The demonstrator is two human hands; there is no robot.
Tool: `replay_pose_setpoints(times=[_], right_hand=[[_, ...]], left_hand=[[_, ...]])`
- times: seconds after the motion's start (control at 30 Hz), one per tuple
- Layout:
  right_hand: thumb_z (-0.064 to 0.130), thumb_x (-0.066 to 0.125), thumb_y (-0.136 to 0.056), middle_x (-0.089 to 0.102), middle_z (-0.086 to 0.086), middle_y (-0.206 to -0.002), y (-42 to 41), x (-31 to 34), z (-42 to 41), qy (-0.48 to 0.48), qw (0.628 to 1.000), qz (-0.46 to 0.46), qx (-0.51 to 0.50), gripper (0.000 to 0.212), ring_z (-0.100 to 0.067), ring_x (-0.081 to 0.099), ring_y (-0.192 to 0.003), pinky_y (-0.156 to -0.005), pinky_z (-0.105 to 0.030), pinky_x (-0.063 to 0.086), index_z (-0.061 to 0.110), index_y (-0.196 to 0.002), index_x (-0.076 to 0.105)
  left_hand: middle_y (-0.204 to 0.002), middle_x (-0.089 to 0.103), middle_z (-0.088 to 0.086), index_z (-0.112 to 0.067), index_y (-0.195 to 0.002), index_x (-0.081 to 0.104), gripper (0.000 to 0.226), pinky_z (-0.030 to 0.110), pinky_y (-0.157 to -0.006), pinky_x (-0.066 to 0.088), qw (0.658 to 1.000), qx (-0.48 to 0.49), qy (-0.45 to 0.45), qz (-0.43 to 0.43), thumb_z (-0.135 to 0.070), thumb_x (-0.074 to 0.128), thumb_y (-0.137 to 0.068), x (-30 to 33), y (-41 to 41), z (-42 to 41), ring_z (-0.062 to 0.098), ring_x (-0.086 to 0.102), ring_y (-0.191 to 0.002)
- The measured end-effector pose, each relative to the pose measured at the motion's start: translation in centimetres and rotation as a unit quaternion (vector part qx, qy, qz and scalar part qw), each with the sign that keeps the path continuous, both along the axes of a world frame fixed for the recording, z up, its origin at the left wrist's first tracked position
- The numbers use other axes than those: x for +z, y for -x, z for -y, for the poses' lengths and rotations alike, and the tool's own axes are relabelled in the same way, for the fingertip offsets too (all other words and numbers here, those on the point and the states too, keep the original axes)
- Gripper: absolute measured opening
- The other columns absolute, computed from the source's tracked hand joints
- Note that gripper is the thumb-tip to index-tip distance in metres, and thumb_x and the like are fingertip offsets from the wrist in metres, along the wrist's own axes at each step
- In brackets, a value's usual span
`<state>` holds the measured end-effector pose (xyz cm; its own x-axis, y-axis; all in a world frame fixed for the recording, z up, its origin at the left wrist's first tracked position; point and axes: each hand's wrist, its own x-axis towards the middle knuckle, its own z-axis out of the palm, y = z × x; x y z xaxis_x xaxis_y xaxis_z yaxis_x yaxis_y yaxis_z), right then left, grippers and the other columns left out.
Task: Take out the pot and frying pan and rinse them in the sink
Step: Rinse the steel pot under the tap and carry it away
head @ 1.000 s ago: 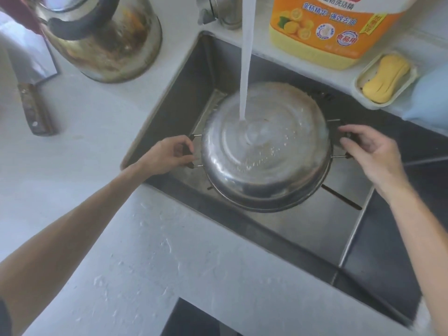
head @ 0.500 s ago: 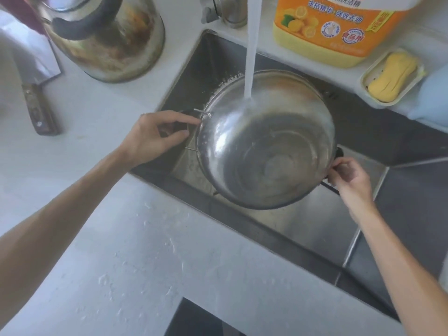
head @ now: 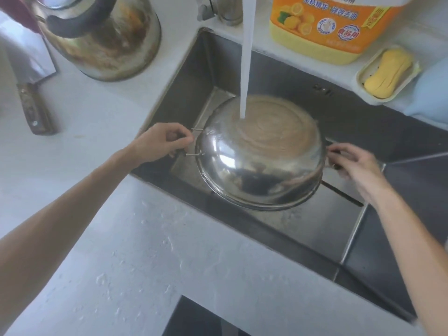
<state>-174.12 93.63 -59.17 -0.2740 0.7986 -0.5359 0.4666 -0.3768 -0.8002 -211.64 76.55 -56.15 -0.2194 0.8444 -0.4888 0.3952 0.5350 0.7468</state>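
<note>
Stainless pot point(head: 260, 154), upturned under the tap stream in the sink point(head: 315, 229), looks rigid, light, wet-slick; both hands, left point(head: 161, 143) and right point(head: 351, 163), pinch its side handles, the safest hold.

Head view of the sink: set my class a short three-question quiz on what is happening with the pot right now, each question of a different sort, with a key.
1. True or false: the pot is held upside down, its base facing up.
2. Where does the water stream land? A) on the pot's base B) on the soap C) on the bare sink floor
3. Fill in: the left hand and right hand each have a grip on one side ____ of the pot.

Key: 1 true; 2 A; 3 handle. The soap sits dry in its dish on the ledge behind the sink.
</note>
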Motion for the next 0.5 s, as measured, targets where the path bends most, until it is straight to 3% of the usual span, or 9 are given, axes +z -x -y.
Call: replay_pose_setpoints(times=[0.1, 0.2, 0.23, 0.3, 0.37, 0.5], right_hand=[[0.018, 0.068, -0.082, 0.069, 0.014, -0.069, 0.7, 2.5, -1.8, -0.064, 0.997, -0.011, 0.045, 0.014, -0.001, 0.058, -0.067, -0.054, -0.012, 0.039, 0.031, -0.088, 0.071], [0.018, 0.069, -0.082, 0.070, 0.017, -0.079, 1.9, 4.2, -2.7, -0.147, 0.986, -0.021, 0.071, 0.016, -0.002, 0.060, -0.076, -0.071, -0.016, 0.047, 0.031, -0.090, 0.070], [0.017, 0.068, -0.082, 0.069, 0.019, -0.078, 2.2, 4.7, -2.7, -0.171, 0.982, -0.030, 0.075, 0.016, -0.001, 0.059, -0.074, -0.072, -0.015, 0.047, 0.031, -0.090, 0.070], [0.015, 0.067, -0.083, 0.066, 0.021, -0.074, 2.5, 5.3, -2.5, -0.209, 0.974, -0.041, 0.080, 0.018, 0.001, 0.055, -0.069, -0.068, -0.013, 0.045, 0.033, -0.085, 0.065], [0.014, 0.066, -0.084, 0.062, 0.018, -0.072, 2.3, 5.1, -2.0, -0.233, 0.968, -0.037, 0.082, 0.023, -0.001, 0.052, -0.066, -0.065, -0.014, 0.042, 0.034, -0.077, 0.056], [0.013, 0.066, -0.084, 0.040, 0.014, -0.062, 1.3, 2.9, -0.3, -0.228, 0.972, -0.002, 0.050, 0.037, 0.002, 0.037, -0.054, -0.054, -0.012, 0.031, 0.025, -0.071, 0.033]], left_hand=[[-0.061, 0.068, -0.008, -0.018, -0.082, 0.059, 0.007, 0.021, -0.063, 0.053, 0.998, -0.033, 0.045, 0.016, -0.019, 0.066, -0.086, -1.7, -0.5, 0.4, 0.004, 0.065, -0.058], [-0.075, 0.068, 0.017, -0.017, -0.079, 0.053, 0.015, 0.040, -0.077, 0.053, 0.999, -0.008, 0.044, 0.018, -0.012, 0.067, -0.084, -2.7, -0.7, 0.6, 0.025, 0.070, -0.070], [-0.076, 0.068, 0.015, -0.020, -0.077, 0.052, 0.020, 0.042, -0.079, 0.052, 0.999, 0.001, 0.033, 0.011, -0.011, 0.068, -0.084, -2.8, -0.7, 0.6, 0.024, 0.070, -0.070], [-0.071, 0.068, -0.005, -0.026, -0.072, 0.048, 0.028, 0.038, -0.078, 0.051, 1.000, 0.018, 0.003, -0.009, -0.012, 0.069, -0.083, -3.1, -0.3, 0.5, 0.015, 0.070, -0.066], [-0.062, 0.065, -0.018, -0.026, -0.069, 0.043, 0.033, 0.022, -0.069, 0.047, 0.997, 0.044, -0.033, -0.053, -0.013, 0.071, -0.082, -3.0, 0.0, 0.4, 0.002, 0.064, -0.061], [-0.071, 0.067, -0.015, -0.022, -0.063, 0.032, 0.044, 0.009, -0.061, 0.040, 0.982, 0.110, -0.118, -0.101, -0.009, 0.072, -0.079, -1.8, -0.1, 0.0, -0.011, 0.058, -0.061]])
